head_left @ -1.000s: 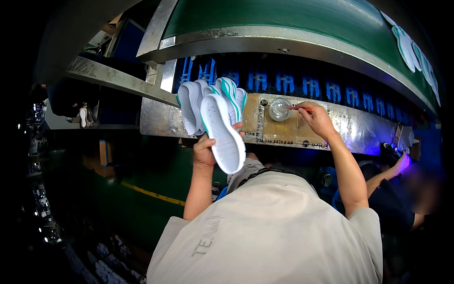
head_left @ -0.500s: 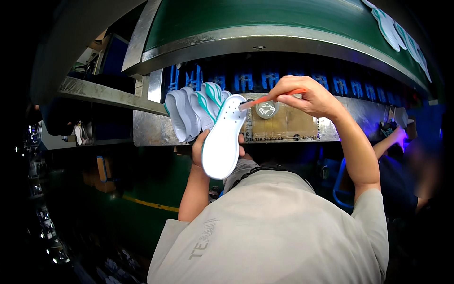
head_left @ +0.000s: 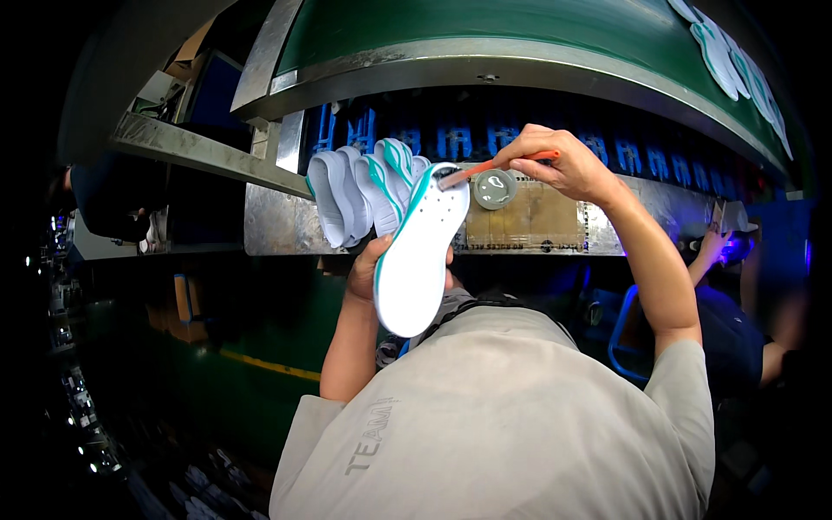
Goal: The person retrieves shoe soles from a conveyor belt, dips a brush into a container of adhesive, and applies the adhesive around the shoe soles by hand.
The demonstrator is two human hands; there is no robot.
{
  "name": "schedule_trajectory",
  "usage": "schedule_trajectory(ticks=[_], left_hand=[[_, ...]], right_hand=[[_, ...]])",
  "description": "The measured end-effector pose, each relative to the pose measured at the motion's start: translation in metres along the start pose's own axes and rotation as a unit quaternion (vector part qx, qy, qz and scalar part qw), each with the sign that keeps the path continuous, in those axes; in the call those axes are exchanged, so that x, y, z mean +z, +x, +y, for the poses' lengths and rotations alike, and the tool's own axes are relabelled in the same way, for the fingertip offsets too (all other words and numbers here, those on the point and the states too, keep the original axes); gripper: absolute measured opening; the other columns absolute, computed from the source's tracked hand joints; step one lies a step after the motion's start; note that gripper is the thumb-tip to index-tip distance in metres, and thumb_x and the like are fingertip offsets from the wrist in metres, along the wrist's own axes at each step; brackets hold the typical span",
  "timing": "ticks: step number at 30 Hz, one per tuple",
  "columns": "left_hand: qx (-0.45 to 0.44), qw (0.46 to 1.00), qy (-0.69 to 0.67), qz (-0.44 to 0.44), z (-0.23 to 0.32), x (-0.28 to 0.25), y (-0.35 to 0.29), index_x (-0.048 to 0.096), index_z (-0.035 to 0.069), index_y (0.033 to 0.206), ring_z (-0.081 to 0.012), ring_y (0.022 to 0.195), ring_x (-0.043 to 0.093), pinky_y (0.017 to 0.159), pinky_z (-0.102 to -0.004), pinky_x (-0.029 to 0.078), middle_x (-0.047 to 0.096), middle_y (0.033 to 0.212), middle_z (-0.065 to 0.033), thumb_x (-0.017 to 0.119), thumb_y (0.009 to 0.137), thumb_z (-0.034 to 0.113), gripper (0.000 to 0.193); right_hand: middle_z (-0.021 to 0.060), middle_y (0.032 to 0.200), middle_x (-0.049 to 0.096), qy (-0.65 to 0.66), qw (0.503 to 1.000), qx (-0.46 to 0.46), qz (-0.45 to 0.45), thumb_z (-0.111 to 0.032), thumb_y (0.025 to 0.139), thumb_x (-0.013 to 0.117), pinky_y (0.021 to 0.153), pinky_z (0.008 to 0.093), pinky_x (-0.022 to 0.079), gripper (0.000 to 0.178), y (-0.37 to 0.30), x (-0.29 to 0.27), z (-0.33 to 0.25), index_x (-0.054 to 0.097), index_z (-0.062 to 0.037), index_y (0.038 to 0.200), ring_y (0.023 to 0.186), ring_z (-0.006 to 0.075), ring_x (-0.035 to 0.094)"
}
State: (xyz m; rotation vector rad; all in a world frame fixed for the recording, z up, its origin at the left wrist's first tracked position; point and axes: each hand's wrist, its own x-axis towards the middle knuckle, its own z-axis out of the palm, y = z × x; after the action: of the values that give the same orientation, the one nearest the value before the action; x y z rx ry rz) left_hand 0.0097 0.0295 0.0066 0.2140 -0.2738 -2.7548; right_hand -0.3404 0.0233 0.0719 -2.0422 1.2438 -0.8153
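A white shoe sole (head_left: 414, 273) with a teal side edge is gripped by my left hand (head_left: 367, 270), whose fingers wrap round its underside. Small dark holes dot its far end. My right hand (head_left: 568, 166) pinches the orange handle of a brush (head_left: 482, 168). The brush's bristles touch the sole at its far end, close to the rim. Just right of that end stands a small round container (head_left: 495, 189) with something pale and shiny inside. To the left, several white and teal soles (head_left: 368, 186) stand on edge in a row.
A metal bench (head_left: 276, 227) bears the row of soles and a flat brown cardboard piece (head_left: 525, 217). Beyond it runs a green conveyor belt (head_left: 537, 19) with more soles (head_left: 721, 59) at far right. A co-worker's hand (head_left: 712, 246) is at the right; a blue chair frame (head_left: 619, 336) stands nearer.
The sole has tilted in my left hand, so more of its teal side shows. The brush tip has moved towards the sole's far rim. The view has shifted slightly.
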Motion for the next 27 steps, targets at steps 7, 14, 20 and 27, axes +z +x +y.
schedule_trajectory(ticks=[7,14,20,27], left_hand=[[0.185,0.911,0.364,0.061,0.015,-0.008,0.019,0.023,0.004,0.163,-0.0359,0.117,0.068,0.096,-0.0482,0.060,0.058,0.137,-0.0232,0.062,0.093,0.056,0.095],[0.282,0.886,0.354,0.102,0.033,-0.007,0.014,0.021,0.009,0.164,-0.0368,0.128,0.061,0.109,-0.0508,0.051,0.055,0.143,-0.0223,0.066,0.095,0.056,0.095],[0.325,0.835,0.420,0.145,0.026,-0.009,0.021,0.030,0.012,0.162,-0.0318,0.134,0.057,0.114,-0.0476,0.046,0.056,0.144,-0.0140,0.072,0.092,0.060,0.094],[0.326,0.806,0.481,0.117,0.015,-0.012,0.033,0.025,0.012,0.163,-0.0308,0.138,0.053,0.116,-0.0451,0.042,0.052,0.148,-0.0129,0.076,0.091,0.057,0.099]], right_hand=[[0.0083,0.092,0.075,0.065,0.998,0.001,0.026,-0.015,0.097,0.071,0.081,0.0378,0.054,0.019,-0.027,0.040,-0.037,0.079,-0.0078,0.113,0.087,0.0237,0.066],[0.0087,0.082,0.072,0.118,0.991,0.057,0.032,-0.011,0.095,0.072,0.074,0.0375,0.051,0.015,-0.059,0.053,-0.067,0.080,-0.0046,0.106,0.078,0.0233,0.060],[0.0100,0.082,0.074,0.164,0.970,0.169,0.065,-0.014,0.101,0.064,0.070,0.0312,0.054,0.021,-0.067,0.070,-0.089,0.079,0.0015,0.106,0.078,0.0169,0.068],[0.0055,0.084,0.073,0.415,0.864,0.247,0.144,-0.025,0.107,0.056,0.077,0.0265,0.051,0.035,-0.058,0.089,-0.082,0.078,0.0024,0.106,0.079,0.0101,0.063]])
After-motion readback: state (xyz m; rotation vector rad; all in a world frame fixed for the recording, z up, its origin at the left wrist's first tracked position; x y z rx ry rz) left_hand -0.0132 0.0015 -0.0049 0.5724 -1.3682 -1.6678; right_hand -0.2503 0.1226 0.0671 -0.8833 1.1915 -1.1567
